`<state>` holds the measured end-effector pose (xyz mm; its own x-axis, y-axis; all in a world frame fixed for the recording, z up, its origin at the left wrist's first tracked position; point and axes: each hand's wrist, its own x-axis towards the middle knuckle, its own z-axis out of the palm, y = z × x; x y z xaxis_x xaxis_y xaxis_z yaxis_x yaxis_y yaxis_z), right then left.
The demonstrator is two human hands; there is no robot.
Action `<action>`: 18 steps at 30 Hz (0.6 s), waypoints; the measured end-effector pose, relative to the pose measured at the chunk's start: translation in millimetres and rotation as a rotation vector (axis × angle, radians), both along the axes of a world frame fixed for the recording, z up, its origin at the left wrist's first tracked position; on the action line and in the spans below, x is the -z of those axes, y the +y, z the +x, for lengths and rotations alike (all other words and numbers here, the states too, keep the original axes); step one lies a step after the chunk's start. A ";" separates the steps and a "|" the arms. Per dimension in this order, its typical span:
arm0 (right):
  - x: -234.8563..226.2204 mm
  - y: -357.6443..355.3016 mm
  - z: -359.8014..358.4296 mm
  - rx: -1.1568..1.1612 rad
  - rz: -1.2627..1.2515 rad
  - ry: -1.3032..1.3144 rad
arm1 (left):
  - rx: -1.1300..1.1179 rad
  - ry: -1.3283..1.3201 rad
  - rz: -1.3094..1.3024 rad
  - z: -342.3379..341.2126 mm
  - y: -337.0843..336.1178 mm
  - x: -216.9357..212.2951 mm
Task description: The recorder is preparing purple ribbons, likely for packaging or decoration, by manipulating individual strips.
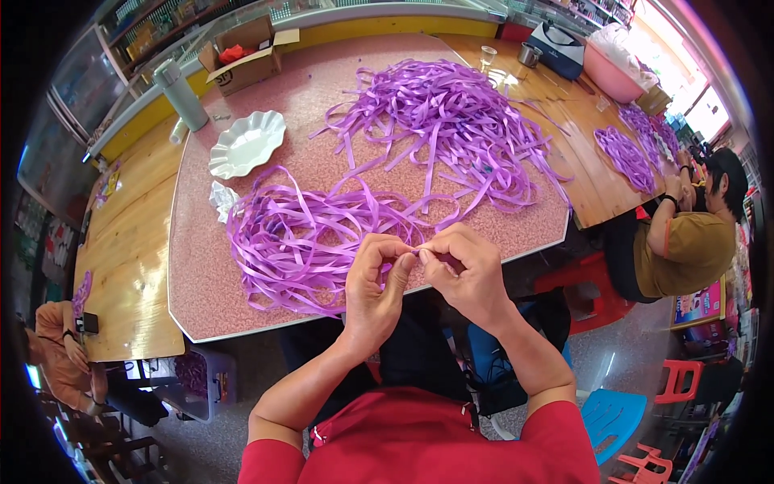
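My left hand (377, 278) and my right hand (461, 266) meet fingertip to fingertip over the near edge of the pink speckled table (210, 302). Both are closed in a pinch on a purple ribbon (413, 240), of which only a small bit shows between the fingers. Just left of my left hand lies a loose heap of purple ribbons (282, 242), some with darker purple bits among them. Farther back, a larger tangled pile of purple ribbons (439, 105) spreads toward the table's right side.
A white scalloped dish (248, 145), a crumpled white wrapper (223, 200), a grey-green flask (181, 95) and an open cardboard box (242, 60) stand at the left and back. Co-workers sit at right (685, 242) and far left (60, 347). A red stool (588, 290) stands near my right.
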<state>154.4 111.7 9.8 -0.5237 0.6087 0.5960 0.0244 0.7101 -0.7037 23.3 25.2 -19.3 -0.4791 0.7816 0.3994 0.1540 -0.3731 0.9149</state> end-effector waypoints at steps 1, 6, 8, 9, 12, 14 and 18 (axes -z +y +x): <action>-1.5 -1.6 0.4 -0.018 -0.174 -0.037 | -0.001 0.000 0.000 -0.1 -0.2 0.4; -6.3 -6.4 0.7 -0.022 -0.384 -0.030 | -0.118 0.193 0.042 0.1 0.1 -1.7; -6.1 -7.5 -0.6 -0.024 -0.416 -0.016 | -0.107 0.173 0.033 -2.2 -0.5 -1.1; -5.8 -7.9 -1.8 -0.018 -0.379 0.000 | -0.096 0.153 0.024 -3.2 -0.8 -0.7; 0.4 -4.4 -4.1 -0.015 -0.256 0.049 | 0.024 -0.134 -0.022 -0.1 -0.3 0.7; 0.6 -2.4 -4.8 -0.021 -0.171 0.081 | 0.089 -0.243 -0.077 -1.2 -1.8 -1.8; 2.6 0.3 1.0 -0.101 -0.325 0.037 | 0.204 -0.353 -0.161 -1.5 -3.6 -4.8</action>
<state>155.3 112.1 7.2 -0.5723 0.7165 0.3990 -0.0642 0.4458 -0.8928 21.9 21.6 -14.5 -0.3939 0.9132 0.1041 -0.2409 -0.2119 0.9471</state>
